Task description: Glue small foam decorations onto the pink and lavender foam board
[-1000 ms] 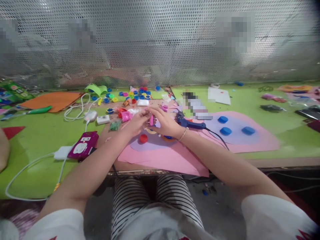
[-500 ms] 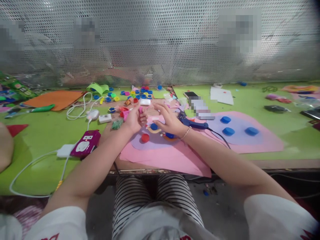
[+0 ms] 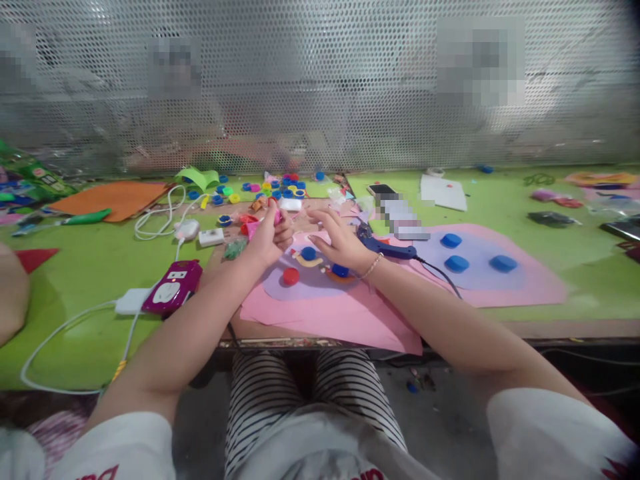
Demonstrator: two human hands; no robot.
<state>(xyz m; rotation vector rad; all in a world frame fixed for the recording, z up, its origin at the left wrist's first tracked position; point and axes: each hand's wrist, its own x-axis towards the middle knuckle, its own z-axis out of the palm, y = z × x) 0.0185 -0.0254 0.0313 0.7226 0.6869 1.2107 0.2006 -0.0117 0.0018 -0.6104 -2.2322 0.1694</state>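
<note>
My left hand point(image 3: 273, 241) is closed round a small pink piece point(image 3: 278, 216), whose kind I cannot make out. Facing it, my right hand point(image 3: 343, 243) hovers with fingers apart and nothing visible in it. Below both lies a pink sheet point(image 3: 330, 327) with a lilac shape point(image 3: 273, 285) on it. On that shape are a red bottle cap point(image 3: 291, 276), a blue cap point(image 3: 309, 253) on a cream curved strip point(image 3: 311, 264), and another blue cap point(image 3: 341, 271) over an orange piece. Beside my right wrist rests a dark blue glue gun point(image 3: 395, 250).
A second pink and lilac sheet point(image 3: 540, 287) with blue caps point(image 3: 503, 263) is at right. Loose colourful caps point(image 3: 275, 190) lie behind my hands. A phone point(image 3: 383, 192) lies behind the glue gun. At left are a magenta power socket point(image 3: 175, 287), white cables and orange sheets point(image 3: 115, 200).
My left hand has turned slightly, its thumb and the pink piece now pointing higher. My right hand has barely moved, its fingers a little less spread. The things on the table stay put.
</note>
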